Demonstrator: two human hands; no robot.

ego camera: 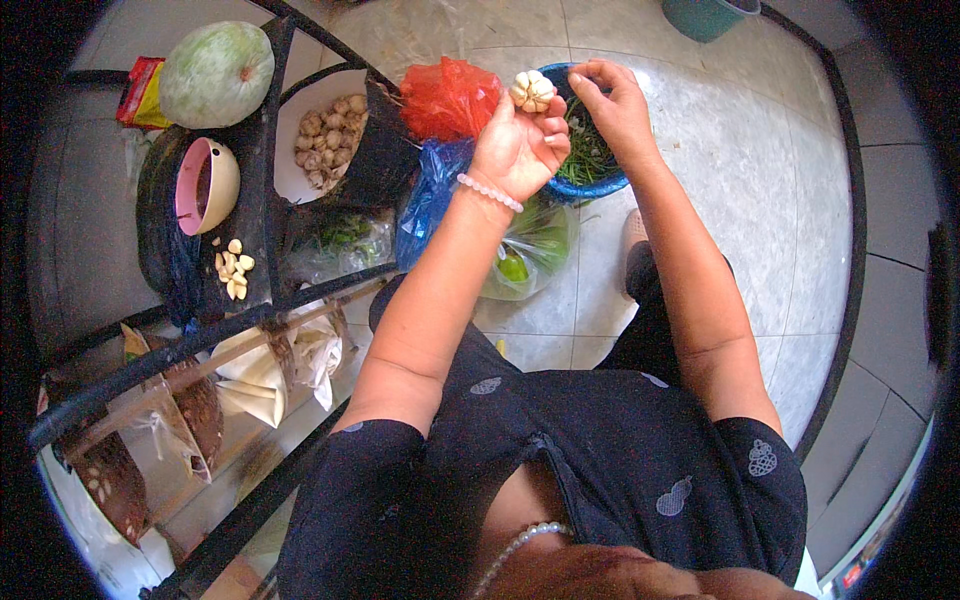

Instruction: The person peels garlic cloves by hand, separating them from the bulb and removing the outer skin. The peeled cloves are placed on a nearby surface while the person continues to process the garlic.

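My left hand (521, 146), palm up with a beaded bracelet at the wrist, holds a whole garlic bulb (532, 91) at its fingertips. To its right, my right hand (615, 105) is over the rim of a blue-lined basin (592, 189). Its thumb and forefinger are bent close together, and whether anything small is between them cannot be made out. Long green stems (586, 154) and pale bits lie in the basin. Peeled garlic cloves (235, 270) sit in a small pile on the black rack at the left.
An open bag of garlic bulbs (330, 142), a pink-lined bowl (196, 187) and a large green melon (217, 75) occupy the rack (255, 217). Red (450, 97), blue (435, 187) and clear plastic bags (532, 255) crowd beside the basin. A green bucket (705, 16) stands farther off.
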